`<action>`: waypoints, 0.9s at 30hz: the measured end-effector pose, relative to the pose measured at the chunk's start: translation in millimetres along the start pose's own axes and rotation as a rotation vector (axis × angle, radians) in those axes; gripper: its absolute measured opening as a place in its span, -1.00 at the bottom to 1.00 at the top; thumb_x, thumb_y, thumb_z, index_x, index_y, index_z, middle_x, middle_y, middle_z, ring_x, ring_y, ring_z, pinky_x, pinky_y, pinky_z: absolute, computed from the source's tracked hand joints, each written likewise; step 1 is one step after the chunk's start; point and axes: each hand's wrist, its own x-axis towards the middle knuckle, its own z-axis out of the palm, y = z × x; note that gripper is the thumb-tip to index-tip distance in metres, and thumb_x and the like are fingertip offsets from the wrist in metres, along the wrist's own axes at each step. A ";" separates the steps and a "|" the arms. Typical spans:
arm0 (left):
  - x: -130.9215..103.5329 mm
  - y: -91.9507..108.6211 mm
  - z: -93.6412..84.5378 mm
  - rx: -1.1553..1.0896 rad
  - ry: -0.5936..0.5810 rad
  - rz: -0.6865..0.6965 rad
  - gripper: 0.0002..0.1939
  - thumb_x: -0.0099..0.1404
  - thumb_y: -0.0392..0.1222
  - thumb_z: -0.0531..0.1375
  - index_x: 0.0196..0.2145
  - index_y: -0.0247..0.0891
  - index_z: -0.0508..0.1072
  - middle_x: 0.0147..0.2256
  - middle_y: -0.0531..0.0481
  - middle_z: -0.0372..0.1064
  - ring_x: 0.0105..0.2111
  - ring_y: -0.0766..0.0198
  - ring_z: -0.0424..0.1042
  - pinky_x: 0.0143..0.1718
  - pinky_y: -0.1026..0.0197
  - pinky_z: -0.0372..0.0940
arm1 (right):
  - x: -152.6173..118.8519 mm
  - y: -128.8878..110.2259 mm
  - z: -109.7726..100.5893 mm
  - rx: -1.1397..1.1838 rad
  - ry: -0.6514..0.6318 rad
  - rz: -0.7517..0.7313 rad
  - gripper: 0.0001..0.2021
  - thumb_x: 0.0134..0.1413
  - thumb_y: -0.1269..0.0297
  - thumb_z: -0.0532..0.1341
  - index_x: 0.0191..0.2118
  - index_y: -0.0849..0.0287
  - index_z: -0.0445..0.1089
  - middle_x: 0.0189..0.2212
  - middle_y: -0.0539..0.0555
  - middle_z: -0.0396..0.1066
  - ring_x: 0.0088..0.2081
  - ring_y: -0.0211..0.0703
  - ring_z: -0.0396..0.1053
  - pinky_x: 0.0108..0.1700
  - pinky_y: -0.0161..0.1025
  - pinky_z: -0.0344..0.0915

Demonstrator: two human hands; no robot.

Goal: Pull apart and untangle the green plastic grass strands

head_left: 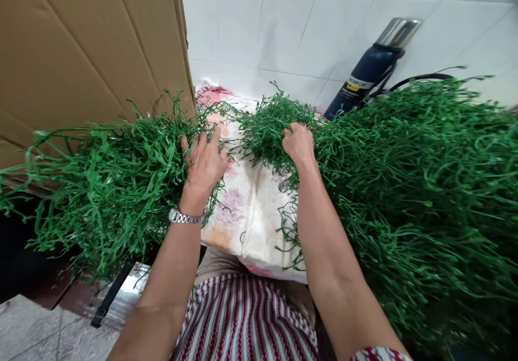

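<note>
My left hand [204, 161], with a metal watch [186, 217] on its wrist, rests at the right edge of a loose heap of thin, green, plastic-looking plant stems [121, 183]. Its fingers are spread, with a few strands around them. My right hand [299, 142] is curled closed on green stems at the edge of a smaller bunch [271, 126]; its fingertips are partly hidden. On the right, a much larger pile of similar stems [416, 188] adjoins that bunch. Between my hands shows a pale, flower-patterned cloth [253, 204] with a few dark strands on it.
A large cardboard box [93, 42] rises at the back left. Behind the cloth is a white tiled wall [291, 26]. A dark blue flask [360, 80] with a metal cap leans near the wall, beside the large pile. Tiled floor [32, 328] shows at lower left.
</note>
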 end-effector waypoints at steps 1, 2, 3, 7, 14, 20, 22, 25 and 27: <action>-0.2 0.1 -0.8 -0.002 0.004 0.010 -0.49 0.20 -0.18 0.04 0.12 -0.21 0.19 -0.09 -0.22 0.35 -0.02 -0.07 0.29 0.13 -0.27 -0.13 | 1.4 1.5 -2.5 0.026 0.022 0.011 -0.76 0.16 0.30 -0.06 -0.27 0.18 0.33 -0.32 0.19 0.42 -0.26 -0.04 0.35 -0.29 -0.21 0.16; -0.6 0.5 -1.6 -0.003 0.013 0.021 -0.49 0.20 -0.18 0.04 0.12 -0.21 0.19 -0.09 -0.22 0.34 -0.02 -0.07 0.28 0.13 -0.26 -0.13 | 3.0 3.4 -5.1 0.081 0.058 0.024 -0.73 0.18 0.29 -0.10 -0.26 0.19 0.33 -0.33 0.17 0.41 -0.27 -0.08 0.34 -0.30 -0.22 0.18; -1.0 1.4 -2.4 -0.005 0.020 0.035 -0.49 0.20 -0.17 0.04 0.12 -0.21 0.19 -0.08 -0.22 0.34 -0.01 -0.07 0.27 0.14 -0.25 -0.13 | 4.6 5.2 -8.2 0.169 0.110 0.038 -0.68 0.20 0.27 -0.15 -0.26 0.20 0.32 -0.36 0.14 0.39 -0.30 -0.12 0.34 -0.32 -0.24 0.19; -3.3 9.9 -8.4 -0.034 0.033 0.087 -0.52 0.23 -0.14 0.02 0.11 -0.22 0.21 -0.01 -0.21 0.28 0.02 -0.05 0.23 0.16 -0.23 -0.16 | 8.5 8.1 -26.8 0.667 0.399 0.088 -0.60 0.22 0.15 -0.21 -0.30 0.22 0.30 -0.47 0.05 0.28 -0.43 -0.24 0.29 -0.41 -0.26 0.22; -13.1 27.8 -25.3 -0.223 -0.017 0.255 -0.64 0.23 -0.19 0.02 -0.05 -0.32 0.38 -0.08 -0.17 0.38 -0.04 0.08 0.30 0.02 0.05 0.19 | -7.4 -6.0 -61.0 0.838 0.537 -0.032 -0.67 0.18 0.11 -0.13 -0.25 0.19 0.27 -0.42 0.04 0.29 -0.40 -0.27 0.30 -0.33 -0.22 0.29; -31.1 33.6 -29.3 -0.466 0.037 0.230 -0.66 0.24 -0.23 0.02 -0.07 -0.38 0.39 -0.08 -0.14 0.41 -0.06 0.22 0.36 0.03 0.17 0.23 | -45.4 -19.7 -51.6 0.886 0.438 -0.046 -0.75 0.12 0.21 -0.05 -0.20 0.20 0.27 -0.34 0.06 0.35 -0.33 -0.28 0.34 -0.26 -0.24 0.34; -38.7 36.4 -28.3 -0.478 0.026 0.227 -0.67 0.23 -0.24 0.02 -0.10 -0.39 0.41 -0.10 -0.15 0.42 -0.07 0.21 0.37 0.02 0.17 0.24 | -58.0 -20.7 -45.4 0.921 0.448 0.018 -0.73 0.12 0.21 -0.07 -0.17 0.20 0.25 -0.30 0.08 0.35 -0.30 -0.28 0.36 -0.27 -0.26 0.34; -47.7 45.6 -30.7 -0.435 -0.042 0.300 -0.71 0.23 -0.25 0.01 -0.15 -0.36 0.43 -0.16 -0.14 0.44 -0.12 0.20 0.39 -0.02 0.16 0.26 | -70.4 -18.3 -39.0 1.073 0.534 0.131 -0.75 0.08 0.22 -0.03 -0.18 0.21 0.23 -0.27 0.09 0.36 -0.32 -0.29 0.37 -0.30 -0.28 0.34; -47.9 53.4 -35.4 -0.352 -0.094 0.361 -0.72 0.24 -0.26 -0.02 -0.21 -0.34 0.45 -0.19 -0.13 0.44 -0.14 0.19 0.39 -0.01 0.15 0.25 | -73.9 -14.8 -37.4 1.242 0.621 0.203 -0.79 0.03 0.24 0.04 -0.22 0.22 0.24 -0.29 0.07 0.36 -0.37 -0.33 0.35 -0.31 -0.30 0.33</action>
